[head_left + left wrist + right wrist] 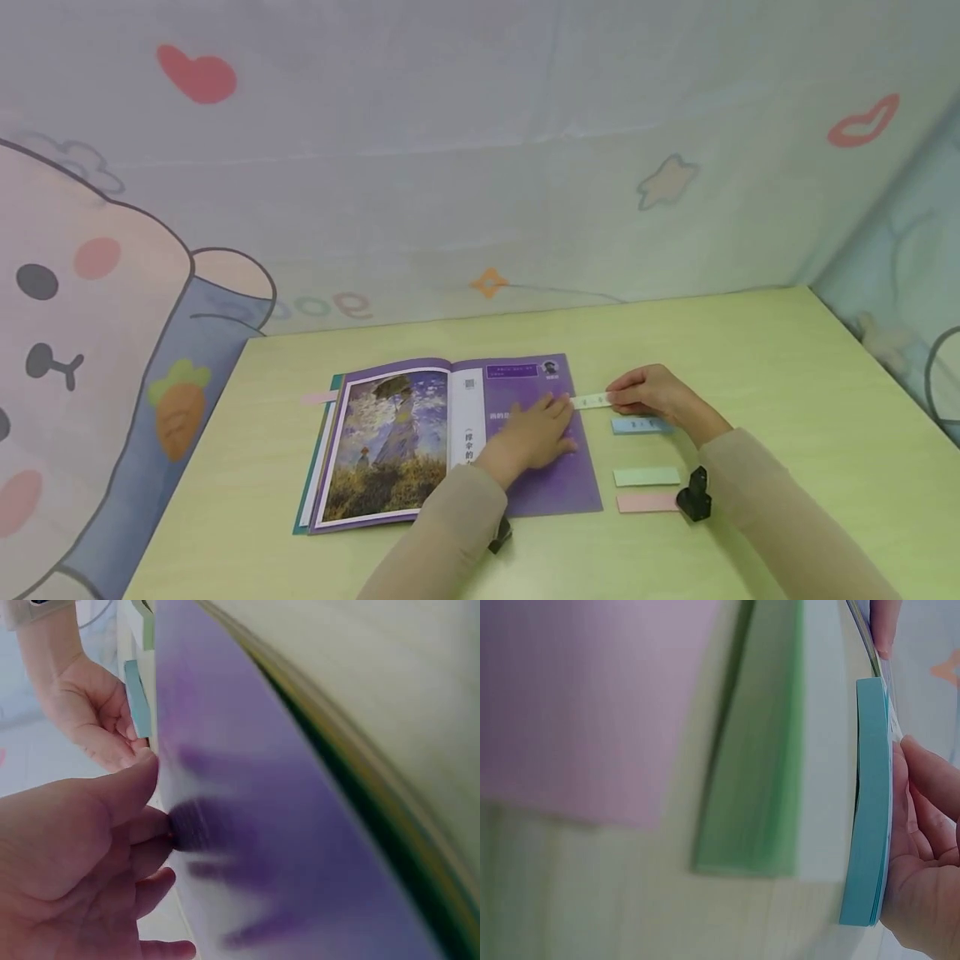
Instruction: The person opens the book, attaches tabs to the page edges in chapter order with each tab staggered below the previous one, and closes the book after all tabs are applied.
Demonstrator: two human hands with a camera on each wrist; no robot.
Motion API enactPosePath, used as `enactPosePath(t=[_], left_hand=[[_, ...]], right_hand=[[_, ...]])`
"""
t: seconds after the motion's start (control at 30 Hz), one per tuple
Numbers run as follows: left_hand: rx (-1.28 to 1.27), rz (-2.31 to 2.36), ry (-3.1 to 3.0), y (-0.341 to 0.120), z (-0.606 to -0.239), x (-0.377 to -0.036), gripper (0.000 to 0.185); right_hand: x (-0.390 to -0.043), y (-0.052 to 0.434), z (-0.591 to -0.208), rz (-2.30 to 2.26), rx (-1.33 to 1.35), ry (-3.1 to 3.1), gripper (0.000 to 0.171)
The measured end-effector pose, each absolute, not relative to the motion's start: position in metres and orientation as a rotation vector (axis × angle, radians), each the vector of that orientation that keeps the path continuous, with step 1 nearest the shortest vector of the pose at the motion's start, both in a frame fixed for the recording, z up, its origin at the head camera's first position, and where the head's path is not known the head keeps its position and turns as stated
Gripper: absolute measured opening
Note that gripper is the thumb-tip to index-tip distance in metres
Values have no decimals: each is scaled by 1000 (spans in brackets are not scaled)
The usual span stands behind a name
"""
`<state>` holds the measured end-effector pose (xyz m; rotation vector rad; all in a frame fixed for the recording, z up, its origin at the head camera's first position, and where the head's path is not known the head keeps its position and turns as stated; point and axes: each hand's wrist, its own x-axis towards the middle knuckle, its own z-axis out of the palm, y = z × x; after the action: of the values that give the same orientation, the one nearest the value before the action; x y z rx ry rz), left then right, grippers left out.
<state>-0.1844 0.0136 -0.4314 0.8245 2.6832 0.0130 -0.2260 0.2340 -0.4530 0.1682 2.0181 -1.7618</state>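
Observation:
An open book lies on the table, its left page carrying a painting [386, 446] of a figure with a parasol. On its purple right page [558, 492] my left hand [536, 433] rests with fingers spread; the left wrist view shows the fingertips touching the page. Just beyond that page's outer edge, my right hand [663, 402] pinches the end of a pale sticky tab [592, 402] with handwriting on it. The tab reaches the page edge. A blue sticky-note pad [870, 810] lies right beside my right hand, partly beneath it in the head view.
Nearer me lie a light green sticky-note pad [647, 477] and a pink pad [647, 503]. A pink tab [318, 398] sticks out from the book's left side. A printed cloth [480, 167] hangs behind the table [787, 400]. Each wrist wears a black mount.

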Motion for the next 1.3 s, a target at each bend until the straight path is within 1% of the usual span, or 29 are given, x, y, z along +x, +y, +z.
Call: enactPosePath(t=[0.33,0.63,1.0,1.3], left_hand=[[822,-81,2677,15,-425,-181,61],[787,-19,2619,14,-423,-186,64],[801,2,2609,10,-426,-183,64],[849,13,2617,5,-430,-185,66]], right_hand=[[-225,234,-454,-1783,160,1996,21],[-228,234,-452,-1749,163,2020,27],[-227,233,-452,-1759,201,1998,25],[-226,236,-452,-1774,190,2048,33]])
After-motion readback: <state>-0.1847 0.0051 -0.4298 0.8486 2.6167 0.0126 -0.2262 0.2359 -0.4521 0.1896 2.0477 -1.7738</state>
